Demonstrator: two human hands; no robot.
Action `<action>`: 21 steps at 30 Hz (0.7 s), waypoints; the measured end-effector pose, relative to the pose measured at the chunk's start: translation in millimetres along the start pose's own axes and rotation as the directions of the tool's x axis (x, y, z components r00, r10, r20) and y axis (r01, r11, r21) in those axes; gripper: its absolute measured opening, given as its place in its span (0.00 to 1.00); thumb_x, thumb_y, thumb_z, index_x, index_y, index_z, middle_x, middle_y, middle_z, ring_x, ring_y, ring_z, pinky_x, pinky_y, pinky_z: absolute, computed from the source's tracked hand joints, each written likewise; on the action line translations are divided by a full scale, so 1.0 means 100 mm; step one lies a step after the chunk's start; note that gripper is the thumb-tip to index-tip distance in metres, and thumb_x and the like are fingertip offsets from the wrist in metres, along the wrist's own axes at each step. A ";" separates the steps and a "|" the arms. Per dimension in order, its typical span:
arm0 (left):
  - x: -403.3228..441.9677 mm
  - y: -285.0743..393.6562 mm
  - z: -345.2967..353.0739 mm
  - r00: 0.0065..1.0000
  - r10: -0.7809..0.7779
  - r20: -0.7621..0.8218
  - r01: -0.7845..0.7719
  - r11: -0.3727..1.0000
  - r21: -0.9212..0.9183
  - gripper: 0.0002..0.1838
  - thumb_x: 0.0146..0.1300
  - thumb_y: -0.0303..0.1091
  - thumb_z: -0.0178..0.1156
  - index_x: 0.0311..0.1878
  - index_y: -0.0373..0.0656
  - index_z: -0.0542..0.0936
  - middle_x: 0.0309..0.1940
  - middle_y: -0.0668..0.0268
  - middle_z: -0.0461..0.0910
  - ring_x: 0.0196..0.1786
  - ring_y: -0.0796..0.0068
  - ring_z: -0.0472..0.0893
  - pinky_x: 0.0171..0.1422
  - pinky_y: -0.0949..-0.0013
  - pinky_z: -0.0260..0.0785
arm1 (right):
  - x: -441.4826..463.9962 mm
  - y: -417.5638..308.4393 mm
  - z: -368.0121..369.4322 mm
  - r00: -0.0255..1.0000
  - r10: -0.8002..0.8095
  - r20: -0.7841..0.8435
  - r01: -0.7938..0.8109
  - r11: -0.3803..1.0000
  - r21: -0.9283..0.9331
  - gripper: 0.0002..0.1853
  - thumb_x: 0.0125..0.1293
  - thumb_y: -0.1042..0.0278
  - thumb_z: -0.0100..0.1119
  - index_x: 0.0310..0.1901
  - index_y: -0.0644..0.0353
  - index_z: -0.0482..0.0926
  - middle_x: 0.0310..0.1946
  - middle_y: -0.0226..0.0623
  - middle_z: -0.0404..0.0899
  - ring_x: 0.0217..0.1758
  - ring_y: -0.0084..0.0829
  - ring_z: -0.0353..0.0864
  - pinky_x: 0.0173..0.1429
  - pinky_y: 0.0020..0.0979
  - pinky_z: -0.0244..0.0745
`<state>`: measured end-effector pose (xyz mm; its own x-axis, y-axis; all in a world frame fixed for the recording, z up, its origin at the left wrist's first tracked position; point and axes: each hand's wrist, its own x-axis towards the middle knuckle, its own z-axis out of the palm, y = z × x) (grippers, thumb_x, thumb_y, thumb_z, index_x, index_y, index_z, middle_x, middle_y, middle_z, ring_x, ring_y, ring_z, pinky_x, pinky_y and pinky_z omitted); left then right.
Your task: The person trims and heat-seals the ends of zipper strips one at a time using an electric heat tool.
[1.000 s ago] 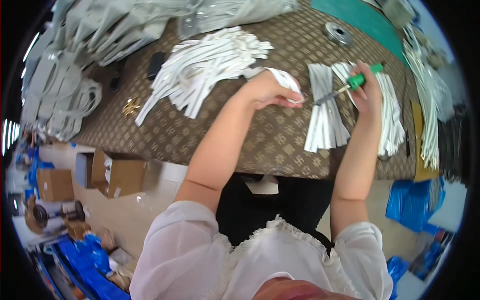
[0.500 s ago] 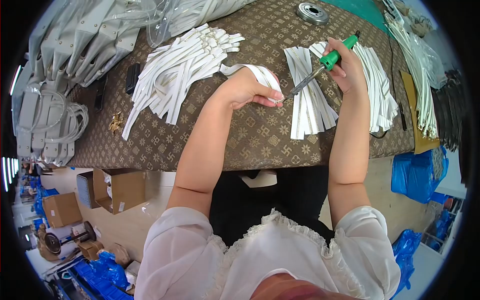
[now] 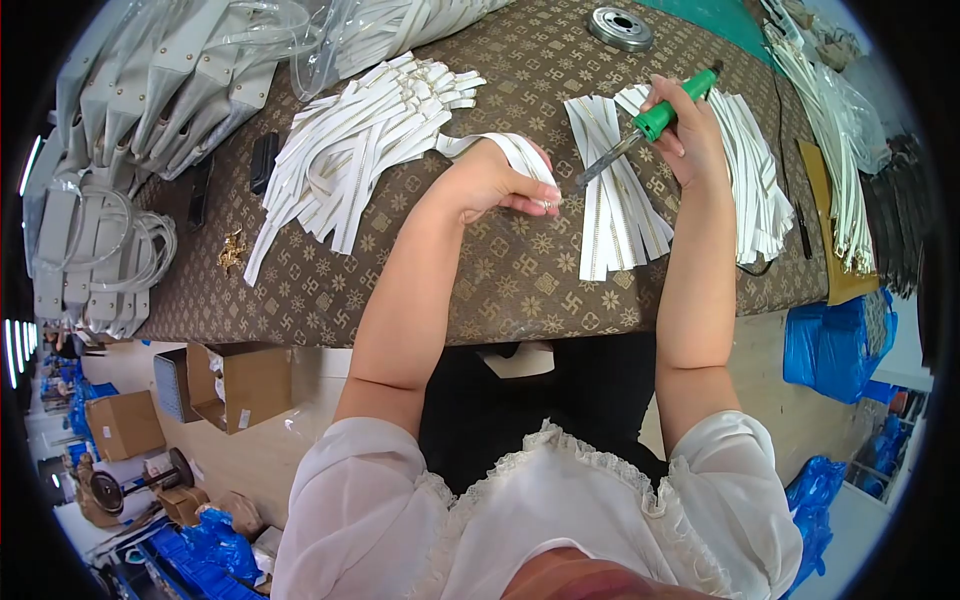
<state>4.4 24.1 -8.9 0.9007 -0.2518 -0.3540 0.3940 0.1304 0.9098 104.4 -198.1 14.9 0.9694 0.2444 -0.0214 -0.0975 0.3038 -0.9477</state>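
Slightly farther from the tool point(image 3: 653, 122), the white, metal-toothed zipper strip point(image 3: 518, 152) arches.

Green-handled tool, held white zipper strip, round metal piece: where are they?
Green-handled tool point(image 3: 655, 121): head view, lower end of handle.
White zipper strip point(image 3: 517, 152): head view, curved middle stretch.
Round metal piece point(image 3: 622, 42): head view, near side.

Green-handled tool point(image 3: 653, 123) drawn back, tip point(image 3: 584, 180) slightly farther from held zipper point(image 3: 521, 154)

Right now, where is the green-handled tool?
In the head view, right of centre, the green-handled tool is in the right hand, its shaft over the middle zipper bundle.
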 end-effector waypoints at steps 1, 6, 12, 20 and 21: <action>0.02 -0.02 -0.01 1.000 0.005 -0.003 -0.005 1.000 0.000 0.15 0.46 0.17 0.66 0.37 0.33 0.72 0.29 0.57 0.79 0.31 0.65 0.82 0.33 0.71 0.78 | 0.01 0.00 0.01 0.998 -0.055 -0.009 0.055 0.998 0.018 0.13 0.60 0.61 0.58 0.26 0.61 0.72 0.21 0.34 0.73 0.07 0.15 0.52 0.14 0.18 0.48; 0.12 -0.07 -0.09 0.888 0.281 -0.363 -0.309 0.951 -0.020 0.20 0.48 0.17 0.64 0.44 0.36 0.68 0.29 0.56 0.79 0.31 0.68 0.81 0.34 0.72 0.78 | 0.10 -0.09 -0.14 0.967 -0.159 -0.198 0.199 0.958 0.204 0.12 0.61 0.64 0.58 0.28 0.62 0.71 0.24 0.38 0.74 0.08 0.17 0.54 0.15 0.18 0.49; 0.11 0.01 -0.02 0.735 0.516 -0.440 -0.620 0.775 -0.127 0.27 0.47 0.14 0.63 0.49 0.36 0.63 0.30 0.55 0.79 0.31 0.70 0.81 0.34 0.73 0.77 | 0.03 -0.02 0.00 0.939 -0.246 -0.242 0.331 0.841 0.428 0.11 0.63 0.64 0.55 0.29 0.63 0.70 0.24 0.39 0.75 0.09 0.17 0.54 0.16 0.19 0.52; 0.08 0.00 0.09 0.619 0.674 -0.403 -0.651 0.728 0.216 0.13 0.46 0.14 0.65 0.34 0.34 0.73 0.30 0.60 0.79 0.33 0.75 0.80 0.37 0.74 0.76 | -0.03 0.04 0.14 0.951 -0.253 -0.177 0.306 0.853 0.422 0.12 0.64 0.63 0.54 0.29 0.64 0.70 0.24 0.40 0.75 0.08 0.17 0.54 0.16 0.20 0.53; 0.08 0.00 0.10 0.621 0.674 -0.401 -0.651 0.728 0.216 0.13 0.46 0.14 0.65 0.34 0.34 0.73 0.30 0.60 0.79 0.33 0.75 0.80 0.37 0.74 0.76 | -0.03 0.04 0.14 0.953 -0.242 -0.181 0.298 0.854 0.427 0.12 0.64 0.63 0.54 0.29 0.64 0.71 0.24 0.40 0.75 0.08 0.17 0.54 0.16 0.20 0.53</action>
<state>9.6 12.5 -9.4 0.8978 0.3165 0.3063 -0.3386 0.0515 0.9395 98.1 -184.7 15.4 0.9885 -0.0072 0.1513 0.1093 0.7256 -0.6794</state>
